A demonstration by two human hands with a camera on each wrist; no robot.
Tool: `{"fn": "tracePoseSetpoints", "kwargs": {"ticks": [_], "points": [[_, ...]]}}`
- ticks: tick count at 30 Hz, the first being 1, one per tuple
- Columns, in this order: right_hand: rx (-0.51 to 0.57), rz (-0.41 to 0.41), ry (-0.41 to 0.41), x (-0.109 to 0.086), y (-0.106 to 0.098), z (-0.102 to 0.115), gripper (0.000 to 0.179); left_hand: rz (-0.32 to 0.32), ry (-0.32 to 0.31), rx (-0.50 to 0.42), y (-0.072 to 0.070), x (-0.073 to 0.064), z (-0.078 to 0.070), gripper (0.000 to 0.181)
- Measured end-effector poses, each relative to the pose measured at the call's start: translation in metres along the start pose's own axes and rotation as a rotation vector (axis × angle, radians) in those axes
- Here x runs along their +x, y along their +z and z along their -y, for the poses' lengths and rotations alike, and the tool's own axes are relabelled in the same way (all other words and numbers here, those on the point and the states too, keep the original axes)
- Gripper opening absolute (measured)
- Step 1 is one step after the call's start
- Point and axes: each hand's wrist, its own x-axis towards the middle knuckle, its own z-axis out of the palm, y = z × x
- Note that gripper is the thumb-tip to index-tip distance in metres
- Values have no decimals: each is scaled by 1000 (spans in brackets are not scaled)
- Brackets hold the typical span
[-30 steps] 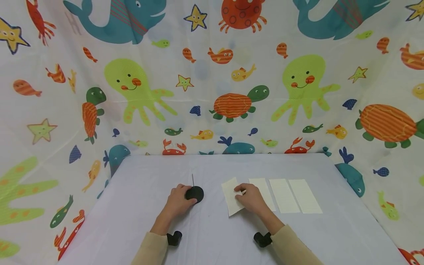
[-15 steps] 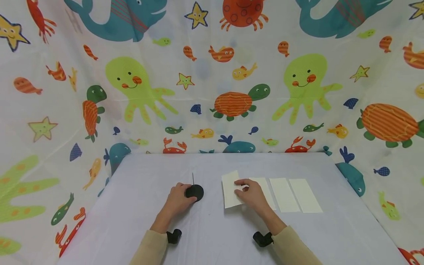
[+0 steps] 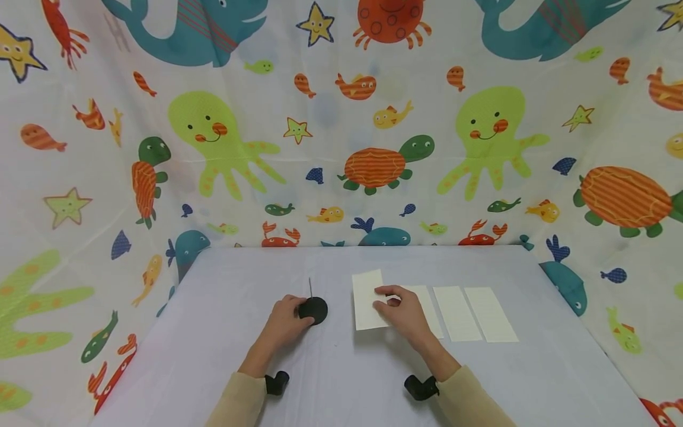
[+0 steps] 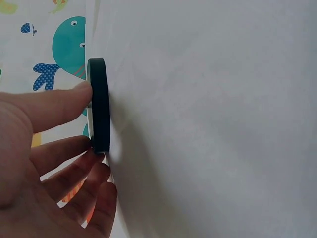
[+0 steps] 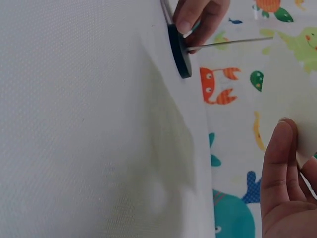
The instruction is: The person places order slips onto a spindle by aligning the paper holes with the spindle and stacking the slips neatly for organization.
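Note:
A receipt spike stands on the table, its round black base (image 3: pixel 317 311) flat and its thin metal spike (image 5: pixel 233 42) upright. My left hand (image 3: pixel 285 323) grips the base by its rim; in the left wrist view the thumb (image 4: pixel 64 106) lies over the top edge. To the right, my right hand (image 3: pixel 408 315) pinches a cream paper slip (image 3: pixel 367 303) by its right edge and holds it up off the table. The right wrist view shows the slip (image 5: pixel 287 89) between fingers and thumb, its far corner close to the spike tip in that view.
Three more cream slips lie in a row on the right: one (image 3: pixel 431 317) partly behind my right hand, then a middle slip (image 3: pixel 457 314) and an outer slip (image 3: pixel 492 315). A white cloth covers the table (image 3: pixel 341 379). A sea-animal curtain (image 3: pixel 320 213) hangs around it.
My right hand has lifted the paper slip from the table and turned it more upright, shifting slightly left. The left hand and the spike base stay in place.

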Motion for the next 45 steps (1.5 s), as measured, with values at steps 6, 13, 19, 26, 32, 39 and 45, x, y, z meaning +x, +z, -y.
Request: {"fn": "tracePoseSetpoints", "kwargs": {"ticks": [6,13,19,26,32,39,45], "points": [[51,-23,4,-3,1,6,25,2,13,-8,1,1,-4,51],[96,-25,-10,-5,3,14,26,2,18,10,2,0,-4,51],[117,-25,-25,-4,4,17,25,22,27,-10,-3,-2,-6,50],[138,-27,-40,-3,5,22,25,-6,-7,-58,-10,-10,-11,41],[185,-22,-45,-3,7,30,24,-91,-28,-138,-16,-11,-16,32],[228,-20,-44,-2,15,35,24,-196,-4,-222,-24,-9,-23,24],[244,-6,-71,-3,20,39,24,-240,13,-295,-34,-7,-33,24]]}}
